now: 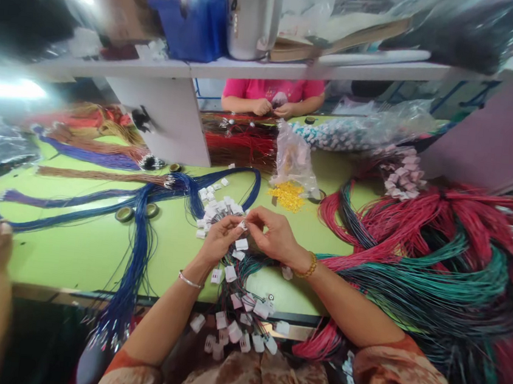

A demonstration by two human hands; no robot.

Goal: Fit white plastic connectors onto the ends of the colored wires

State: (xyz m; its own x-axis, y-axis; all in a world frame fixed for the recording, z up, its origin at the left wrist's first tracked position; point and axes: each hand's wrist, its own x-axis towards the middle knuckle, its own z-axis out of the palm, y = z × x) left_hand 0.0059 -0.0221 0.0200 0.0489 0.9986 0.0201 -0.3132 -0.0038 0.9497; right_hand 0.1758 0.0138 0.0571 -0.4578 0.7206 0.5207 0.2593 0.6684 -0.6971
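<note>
Here, left hand (220, 237) and right hand (270, 233) pinched together on one white connector (243, 224); easy to snag on the dangling wire bundle (247, 276) just below, or to slip.

Table top (95, 248): smooth, matt green surface, looks like laminate. Blue wires (135, 252): thin plastic-sheathed strands, slight sheen. Red and green wire bundle (437, 254): same plastic insulation, glossy in places. White connectors (242, 244): small moulded plastic housings, matt; one pinched between left hand (222, 237) and right hand (275, 233). Bracelet (310, 266) on right wrist: gold-coloured metal, beaded. Bangle (189, 281) on left wrist: thin silvery metal, polished. Clear bag (292, 156): crinkled glossy plastic film. Yellow pieces (287, 195): small, likely plastic. Shelf (251, 68): smooth white-painted board. Cylinder (252, 14) on shelf: brushed metal.
</note>
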